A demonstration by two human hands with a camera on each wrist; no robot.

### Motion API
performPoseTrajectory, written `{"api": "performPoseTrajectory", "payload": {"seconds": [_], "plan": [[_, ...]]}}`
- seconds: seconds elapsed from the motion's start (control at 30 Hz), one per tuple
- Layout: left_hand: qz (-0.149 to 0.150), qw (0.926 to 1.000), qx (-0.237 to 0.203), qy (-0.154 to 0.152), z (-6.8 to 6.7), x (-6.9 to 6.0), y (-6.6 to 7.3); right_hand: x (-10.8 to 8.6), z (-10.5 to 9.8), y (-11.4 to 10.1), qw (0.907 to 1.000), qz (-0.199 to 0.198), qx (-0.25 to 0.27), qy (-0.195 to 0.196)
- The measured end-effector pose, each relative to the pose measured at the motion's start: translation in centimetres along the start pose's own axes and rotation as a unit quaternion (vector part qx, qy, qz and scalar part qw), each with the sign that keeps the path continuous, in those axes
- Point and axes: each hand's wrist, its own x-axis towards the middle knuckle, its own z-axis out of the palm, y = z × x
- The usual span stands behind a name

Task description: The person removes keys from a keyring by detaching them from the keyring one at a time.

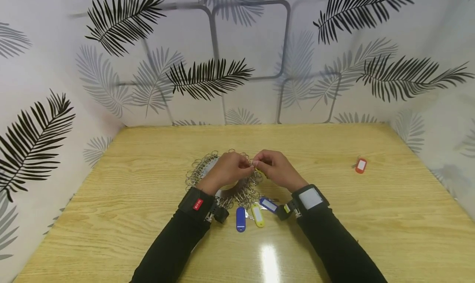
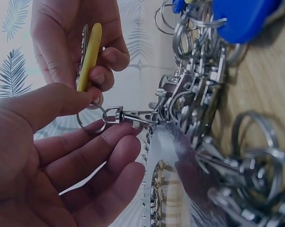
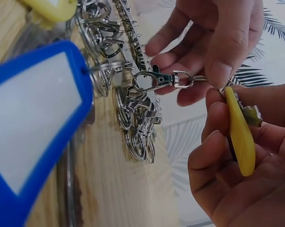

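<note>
Yellow oblong plastic key tag (image 3: 241, 137) with a toothed metal key (image 3: 252, 115) is up off the wood-grain surface (image 1: 334, 233), clamped in the grip of the right hand (image 1: 278, 169). Left hand's (image 1: 231, 168) grip pinches a round silver ring (image 2: 81, 126), probably so it doesn't swing, and its swivel clasp (image 2: 133, 117) meets a round pale rack (image 2: 163, 142) loaded with more clasps.

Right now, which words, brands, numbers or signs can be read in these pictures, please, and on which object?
No text can be read with certainty.
Small red rectangular patch on the black left wristband: white letters, too small to read surely.
Blue plastic key tag, close in the right wrist view: no writing visible on the part shown.
Lying yellow plastic key tag and red plastic key tag: too small to tell.
</note>
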Motion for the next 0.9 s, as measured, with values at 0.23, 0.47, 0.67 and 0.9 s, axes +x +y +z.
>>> {"api": "performPoseTrajectory", "payload": {"seconds": [0.23, 0.47, 0.67, 0.9], "plan": [[0.028, 0.9995, -0.012, 0.006, -0.15, -0.13, 0.12, 0.08, 0.16, -0.07, 1.0000, -0.005, -0.009, 0.000], [0.039, 0.9991, -0.016, 0.010, 0.00, -0.19, -0.08, 0.11, 0.50, 0.25, 0.9999, 0.004, -0.009, 0.007], [0.036, 0.9989, -0.024, 0.018, -0.10, -0.24, 0.15, 0.14, 0.50, 0.32, 0.9995, -0.001, -0.021, 0.021], [0.026, 0.9989, -0.009, 0.038, -0.32, -0.18, 0.50, 0.00, 0.13, 0.01, 0.9996, -0.014, -0.006, 0.024]]}}
